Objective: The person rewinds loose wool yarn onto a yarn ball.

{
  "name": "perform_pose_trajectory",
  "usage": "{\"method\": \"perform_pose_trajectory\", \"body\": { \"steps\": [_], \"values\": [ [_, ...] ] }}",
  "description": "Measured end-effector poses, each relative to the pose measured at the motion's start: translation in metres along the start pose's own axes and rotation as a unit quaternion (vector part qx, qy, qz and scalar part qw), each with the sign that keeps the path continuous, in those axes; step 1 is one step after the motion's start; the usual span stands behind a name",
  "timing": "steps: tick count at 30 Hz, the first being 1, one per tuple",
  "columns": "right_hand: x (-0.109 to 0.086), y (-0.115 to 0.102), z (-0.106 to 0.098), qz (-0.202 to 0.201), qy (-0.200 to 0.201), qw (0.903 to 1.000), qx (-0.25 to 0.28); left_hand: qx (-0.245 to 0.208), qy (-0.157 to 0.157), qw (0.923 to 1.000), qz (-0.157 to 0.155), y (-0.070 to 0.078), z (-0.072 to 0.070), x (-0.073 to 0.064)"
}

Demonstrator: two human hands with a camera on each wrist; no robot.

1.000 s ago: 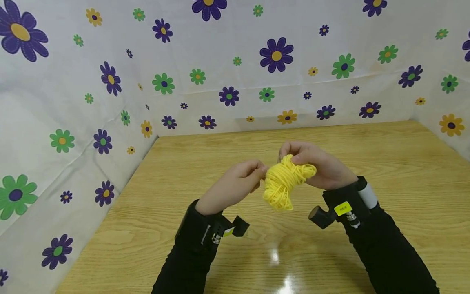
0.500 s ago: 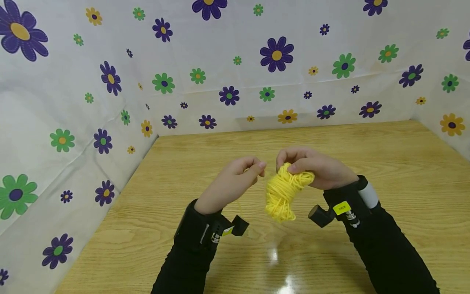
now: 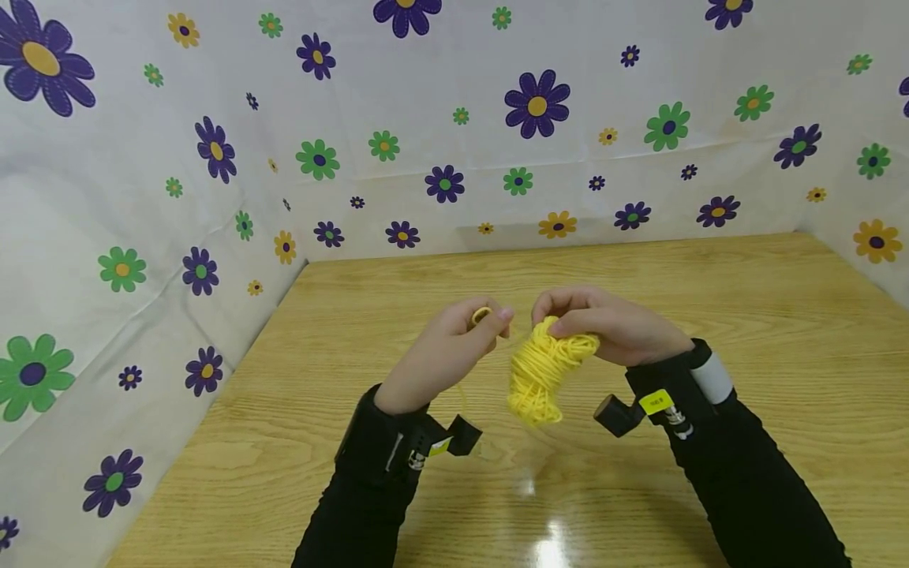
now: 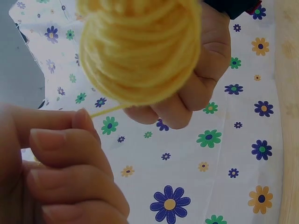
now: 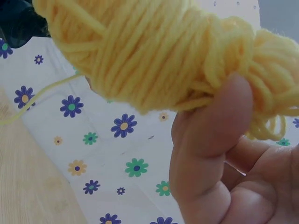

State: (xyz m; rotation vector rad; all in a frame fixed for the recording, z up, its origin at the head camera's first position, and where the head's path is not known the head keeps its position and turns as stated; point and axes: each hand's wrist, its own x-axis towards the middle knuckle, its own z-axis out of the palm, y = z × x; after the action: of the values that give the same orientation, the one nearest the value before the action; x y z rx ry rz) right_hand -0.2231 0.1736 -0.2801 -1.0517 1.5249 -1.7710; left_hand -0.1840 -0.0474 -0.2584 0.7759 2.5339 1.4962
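Observation:
A skein of yellow yarn (image 3: pixel 541 371) hangs in the air above the table in the head view. My right hand (image 3: pixel 614 323) holds it from above, thumb and fingers pinching its upper end. In the right wrist view the thumb (image 5: pixel 229 116) presses into the wound strands. To the left, my left hand (image 3: pixel 461 335) pinches a thin yarn strand (image 4: pixel 110 110) that runs to the skein in the left wrist view. A loose strand (image 3: pixel 461 388) hangs below the left hand. A small yellowish loop shows by the left thumb; what it is, I cannot tell.
Both hands are above a wooden table (image 3: pixel 319 473). White cloth with printed flowers (image 3: pixel 454 71) stands behind the table and along its left and right sides. Dark wrist cameras (image 3: pixel 465 436) sit on both wrists.
The skein and right hand have dropped slightly and come away from the left fingers. The left hand has moved up a little and turned, showing the loop by its thumb.

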Motion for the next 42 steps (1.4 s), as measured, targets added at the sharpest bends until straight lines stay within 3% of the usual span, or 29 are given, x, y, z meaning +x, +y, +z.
{"method": "perform_pose_trajectory", "body": {
  "steps": [9,19,26,33,42],
  "values": [
    [0.002,-0.001,0.005,0.044,0.096,0.9929,-0.055,-0.014,0.000,0.9998,0.012,0.001,-0.001,-0.002],
    [0.005,-0.001,0.009,0.061,0.216,0.9697,-0.097,-0.011,-0.003,0.9998,0.019,0.004,-0.002,-0.004],
    [0.009,-0.002,0.010,0.039,0.273,0.9582,-0.075,-0.024,-0.001,0.9991,0.035,0.004,-0.001,-0.004],
    [0.011,-0.002,0.012,0.020,0.328,0.9433,-0.045,-0.006,-0.007,0.9986,0.052,0.004,0.004,-0.004],
    [0.010,-0.003,0.012,-0.058,0.363,0.9289,0.042,-0.003,-0.035,0.9973,0.065,0.004,0.009,-0.003]
  ]
}}
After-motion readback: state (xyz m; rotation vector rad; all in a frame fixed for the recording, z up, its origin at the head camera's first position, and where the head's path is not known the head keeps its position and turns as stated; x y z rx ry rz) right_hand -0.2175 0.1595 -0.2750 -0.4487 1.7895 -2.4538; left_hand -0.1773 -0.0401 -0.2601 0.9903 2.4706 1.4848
